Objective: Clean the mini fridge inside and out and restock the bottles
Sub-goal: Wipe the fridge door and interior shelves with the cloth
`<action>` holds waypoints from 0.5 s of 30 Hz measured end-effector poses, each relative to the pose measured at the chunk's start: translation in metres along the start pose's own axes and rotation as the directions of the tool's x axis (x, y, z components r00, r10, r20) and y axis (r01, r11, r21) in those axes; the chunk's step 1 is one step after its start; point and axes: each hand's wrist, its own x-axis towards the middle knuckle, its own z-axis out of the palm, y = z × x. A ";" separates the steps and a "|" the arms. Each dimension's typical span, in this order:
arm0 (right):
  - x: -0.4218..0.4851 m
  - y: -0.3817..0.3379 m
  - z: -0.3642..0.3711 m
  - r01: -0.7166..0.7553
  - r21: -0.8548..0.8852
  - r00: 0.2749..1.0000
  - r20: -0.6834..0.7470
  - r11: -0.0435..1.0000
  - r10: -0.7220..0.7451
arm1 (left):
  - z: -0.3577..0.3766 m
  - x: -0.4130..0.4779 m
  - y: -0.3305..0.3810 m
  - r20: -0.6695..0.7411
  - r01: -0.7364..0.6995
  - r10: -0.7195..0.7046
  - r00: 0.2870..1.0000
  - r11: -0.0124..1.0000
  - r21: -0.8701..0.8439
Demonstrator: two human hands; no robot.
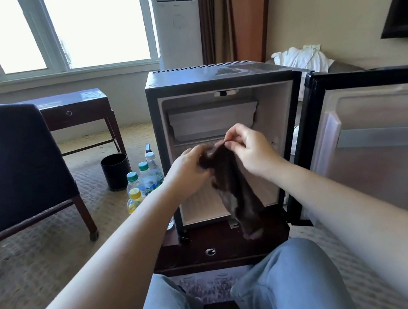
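So the mini fridge [201, 76] is sitting on a low dark wooden table [187, 257] with a ring pull on its front. Its door [382, 142] is swung wide open to the right. Inside there's just the wire shelf [193, 144] and the little freezer box [213, 120] up top, no bottles in there. The person is sitting right in front of it, knees in light blue trousers at the bottom of the view. Both arms are out in front of the opening, holding a dark brown cloth [233, 192]. The left grip [189, 168] has its fingers curled around a bunched-up end of the cloth. The right grip [248, 152] pinches the top edge between thumb and fingertips, and the rest hangs down past the fridge's bottom lip. The bottles [145, 179] are clustered on the carpet just left of the fridge: two green caps, a white one and a yellow one, partly hidden behind the left forearm. A black bin [116, 171] stands near them, with a dark chair [7, 169] and a side table [75, 105] further left under the window. Something white and crumpled [300, 59] lies behind the fridge on the right, can't tell if it's a towel or a robe.
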 end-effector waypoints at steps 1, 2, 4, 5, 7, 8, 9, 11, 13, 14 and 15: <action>0.001 0.000 -0.002 0.001 0.065 0.999 -0.042 0.998 0.001 | 0.001 -0.001 0.000 0.001 0.007 -0.007 1.000 1.000 0.014; 0.001 -0.001 -0.004 0.000 0.116 0.997 -0.073 0.993 0.009 | 0.001 -0.002 0.001 0.011 0.020 -0.020 1.000 1.000 0.010; 0.003 0.000 -0.008 -0.020 0.164 0.997 -0.066 0.986 0.031 | 0.002 -0.004 0.001 0.048 0.038 -0.037 0.998 0.999 -0.021; 0.003 0.000 -0.010 -0.033 0.173 0.998 -0.043 0.984 0.041 | 0.003 -0.005 0.001 0.075 0.043 -0.041 0.996 0.999 -0.026; 0.001 0.001 -0.012 -0.037 0.180 0.999 -0.022 0.983 0.042 | 0.006 -0.005 0.000 0.131 0.049 -0.044 0.990 0.998 -0.037; 0.000 0.001 -0.013 -0.037 0.172 0.999 -0.023 0.984 0.041 | 0.008 -0.005 0.000 0.147 0.053 -0.046 0.988 0.997 -0.048; -0.001 0.002 -0.014 -0.039 0.164 0.999 -0.018 0.986 0.042 | 0.011 -0.005 0.001 0.156 0.061 -0.051 0.987 0.996 -0.060; -0.001 0.004 -0.017 -0.058 0.140 0.998 0.004 0.988 0.058 | 0.014 -0.004 0.003 0.160 0.063 -0.050 0.986 0.995 -0.077; 0.000 0.007 -0.020 -0.057 0.056 0.998 0.002 0.997 0.057 | 0.015 -0.003 0.005 0.166 0.062 -0.047 0.985 0.995 -0.084; 0.000 0.010 -0.024 -0.040 -0.040 0.999 -0.001 0.998 0.040 | 0.014 -0.001 0.006 0.169 0.064 -0.048 0.984 0.994 -0.085; 0.000 0.011 -0.029 -0.018 -0.160 1.000 0.017 0.987 0.021 | 0.011 0.000 0.006 0.163 0.063 -0.049 0.985 0.994 -0.084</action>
